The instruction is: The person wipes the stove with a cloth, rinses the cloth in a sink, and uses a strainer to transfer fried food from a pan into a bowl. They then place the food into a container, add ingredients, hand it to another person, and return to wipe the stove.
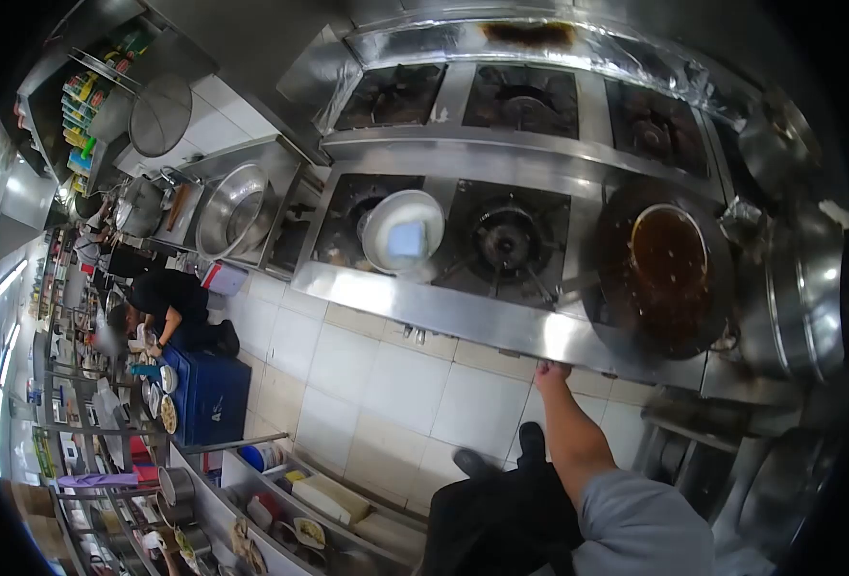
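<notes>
My right hand (551, 371), at the end of a bare forearm and grey sleeve, is at the stove's front lip (482, 317). Its fingers look closed, and the lip hides what they grip. Small metal knobs (413, 334) show under the same lip further left. Above the hand, a dark wok (616, 288) sits on the right burner, holding a round-rimmed vessel of brown liquid (669, 250). A bare burner (506, 240) lies in the middle. On the left burner stands a white pan (378, 226) with a pale blue block (406, 239) in it. My left hand is out of view.
Large metal pots (808, 288) stand right of the wok. A steel bowl (237, 211) is left of the stove. Behind me runs a shelf unit (271, 509) with containers. A person in black (170, 298) bends near a blue chest (208, 398) at left.
</notes>
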